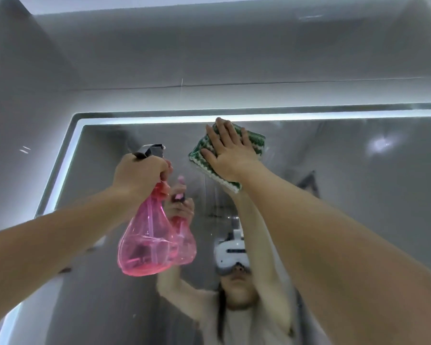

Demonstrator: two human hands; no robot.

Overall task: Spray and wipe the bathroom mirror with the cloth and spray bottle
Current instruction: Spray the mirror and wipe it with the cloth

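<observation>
The right hand (230, 151) lies flat, fingers straight and spread, pressing a green-and-white cloth (253, 141) against the mirror (358, 195) just below its lit top edge. The left hand (141, 175) is curled tight round the neck of a pink spray bottle (149, 242), held up beside the cloth with its grey nozzle (151, 150) pointing toward the glass; whether a finger sits on the trigger I cannot tell. There is only a little pink liquid pooled at the bottom (the bottle looks close to empty).

I'd judge she is wiping the upper part now, with most of the glass below yet to do. Faint streaks show on the mirror under the cloth. The worry from here: the cloth is held by flat pressure alone, so if the palm lifts at this reach it could slide out and drop. A spray fired from this close, this high, might also run down in drips or catch her arm.
</observation>
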